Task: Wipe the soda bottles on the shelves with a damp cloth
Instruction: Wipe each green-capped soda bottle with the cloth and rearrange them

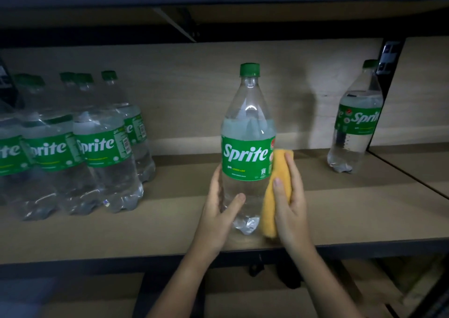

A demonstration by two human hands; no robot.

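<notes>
Head view: left hand [222,203] grips the bottle [247,147] to steady it — right hand [289,196] holds the cloth [274,191] against its side.

We see: dark upright post [391,57] upper right | diagonal metal brace [177,23] top centre | lower shelf board [73,300] bottom left.

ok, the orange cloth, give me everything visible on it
The orange cloth looks like soft, slightly fuzzy fabric, folded or bunched into a long pad that runs roughly vertically. The right hand grips it, fingers wrapped round its outer side and thumb across its front. It is pressed against the right side of the centre Sprite bottle, spanning from the green label down to near the base. Its lower end hangs close to the shelf. Whether it is damp cannot be told.
</notes>
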